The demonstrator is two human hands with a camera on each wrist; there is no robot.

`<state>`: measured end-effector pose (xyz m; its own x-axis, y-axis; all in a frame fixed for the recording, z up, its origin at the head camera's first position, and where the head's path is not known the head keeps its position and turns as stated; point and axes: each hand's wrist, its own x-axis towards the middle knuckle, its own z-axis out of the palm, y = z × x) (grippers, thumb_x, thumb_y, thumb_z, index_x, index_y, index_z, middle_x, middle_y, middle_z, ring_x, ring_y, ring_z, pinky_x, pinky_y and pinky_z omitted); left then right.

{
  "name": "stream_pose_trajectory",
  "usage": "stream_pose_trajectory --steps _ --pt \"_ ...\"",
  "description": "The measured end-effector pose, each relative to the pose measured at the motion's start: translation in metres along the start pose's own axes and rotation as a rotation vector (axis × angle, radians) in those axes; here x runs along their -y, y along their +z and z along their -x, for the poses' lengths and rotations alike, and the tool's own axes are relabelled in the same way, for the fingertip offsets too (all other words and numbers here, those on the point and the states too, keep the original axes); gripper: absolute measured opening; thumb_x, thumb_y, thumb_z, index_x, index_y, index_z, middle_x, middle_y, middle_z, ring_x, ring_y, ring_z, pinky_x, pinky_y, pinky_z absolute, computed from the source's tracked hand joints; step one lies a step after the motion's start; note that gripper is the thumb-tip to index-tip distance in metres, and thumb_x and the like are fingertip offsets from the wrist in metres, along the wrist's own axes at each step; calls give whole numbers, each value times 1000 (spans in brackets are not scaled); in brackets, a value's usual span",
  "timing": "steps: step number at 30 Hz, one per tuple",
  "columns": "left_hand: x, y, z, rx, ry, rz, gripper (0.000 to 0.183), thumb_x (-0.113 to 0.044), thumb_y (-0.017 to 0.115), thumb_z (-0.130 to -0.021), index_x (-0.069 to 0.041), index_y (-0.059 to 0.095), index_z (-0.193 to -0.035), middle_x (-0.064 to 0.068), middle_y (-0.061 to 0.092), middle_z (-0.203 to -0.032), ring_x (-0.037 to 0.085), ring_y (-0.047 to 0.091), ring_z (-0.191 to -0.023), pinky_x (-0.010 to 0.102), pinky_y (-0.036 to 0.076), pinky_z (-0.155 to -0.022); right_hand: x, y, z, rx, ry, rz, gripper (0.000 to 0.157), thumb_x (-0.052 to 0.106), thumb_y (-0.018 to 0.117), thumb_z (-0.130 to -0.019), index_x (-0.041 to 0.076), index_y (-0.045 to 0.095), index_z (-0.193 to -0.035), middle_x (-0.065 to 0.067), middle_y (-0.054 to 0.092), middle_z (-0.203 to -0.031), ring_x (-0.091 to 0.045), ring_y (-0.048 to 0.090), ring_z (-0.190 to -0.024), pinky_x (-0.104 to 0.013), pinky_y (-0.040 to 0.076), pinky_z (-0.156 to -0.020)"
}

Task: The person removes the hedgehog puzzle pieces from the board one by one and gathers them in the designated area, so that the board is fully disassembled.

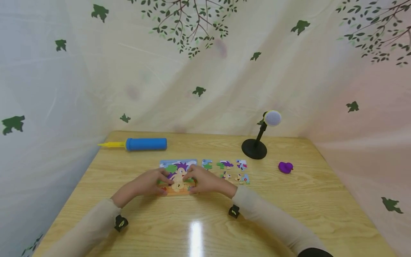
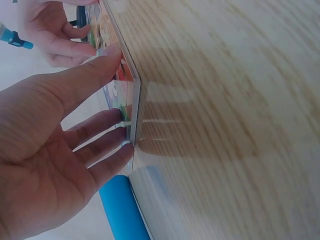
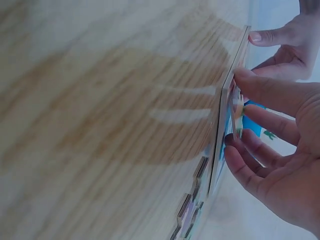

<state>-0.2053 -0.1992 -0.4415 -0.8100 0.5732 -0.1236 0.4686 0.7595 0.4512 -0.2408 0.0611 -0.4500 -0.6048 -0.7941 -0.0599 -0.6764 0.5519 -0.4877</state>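
A flat picture puzzle board (image 1: 178, 192) with a purple-haired cartoon figure lies on the table. My left hand (image 1: 149, 182) rests at its left side, the thumb on the near edge and the fairly straight fingers touching the side edge, as the left wrist view shows. My right hand (image 1: 207, 178) is over the board's right part. Between its thumb and fingers, in the right wrist view, it pinches a thin puzzle piece (image 3: 236, 112), tilted against the board's surface. Several loose puzzle pieces (image 1: 225, 164) lie in two rows right of the board, partly behind the right hand.
A blue hand pump (image 1: 146, 144) with a yellow nozzle lies at the back left. A small microphone on a black stand (image 1: 254, 149) is at the back right, with a purple rubber duck (image 1: 285, 167) nearer the right side. A leaf-patterned curtain (image 1: 160, 89) hangs behind the wooden table (image 1: 154, 228).
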Motion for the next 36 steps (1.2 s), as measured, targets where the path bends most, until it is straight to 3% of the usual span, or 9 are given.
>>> stream_pose_trajectory --steps 8,16,20,25,32,36 --pt "0 1 -1 3 -19 7 37 -20 82 -87 -17 75 -123 18 63 -136 38 60 -123 56 51 -103 8 -2 3 -12 34 -35 43 15 81 -88 8 70 -128 -8 54 -127 -9 53 -84 -16 48 -72" --pt "-1 2 -3 4 -29 5 37 -20 82 -87 -18 76 -123 19 62 -136 39 60 -123 57 51 -103 7 -6 6 -2 -2 -28 40 8 75 -90 5 68 -129 -10 52 -130 -3 52 -73 -15 50 -67" --pt "0 3 -4 1 -27 8 37 -19 82 -87 -18 75 -123 19 62 -136 39 59 -124 56 51 -103 7 -14 15 2 -14 -14 40 12 76 -90 4 69 -129 -11 53 -130 -2 49 -69 -16 48 -67" --pt "0 4 -4 -12 -21 13 37 -19 82 -87 -17 75 -123 20 61 -138 42 57 -126 57 51 -103 -5 -30 41 -4 -11 -10 37 16 76 -92 6 70 -127 -7 53 -124 -9 51 -75 -20 46 -67" --pt "1 5 -2 -28 -14 16 37 -20 83 -86 -17 76 -122 19 62 -138 42 58 -125 56 52 -102 -36 -50 92 1 23 -52 32 17 74 -93 8 72 -124 -2 56 -121 -17 60 -105 -34 57 -86" --pt "1 5 -2 -30 0 21 38 -21 83 -86 -16 75 -122 20 62 -137 41 59 -123 56 52 -100 -50 -57 120 25 56 -56 31 18 75 -93 9 73 -122 -3 57 -122 -20 59 -112 -31 55 -87"
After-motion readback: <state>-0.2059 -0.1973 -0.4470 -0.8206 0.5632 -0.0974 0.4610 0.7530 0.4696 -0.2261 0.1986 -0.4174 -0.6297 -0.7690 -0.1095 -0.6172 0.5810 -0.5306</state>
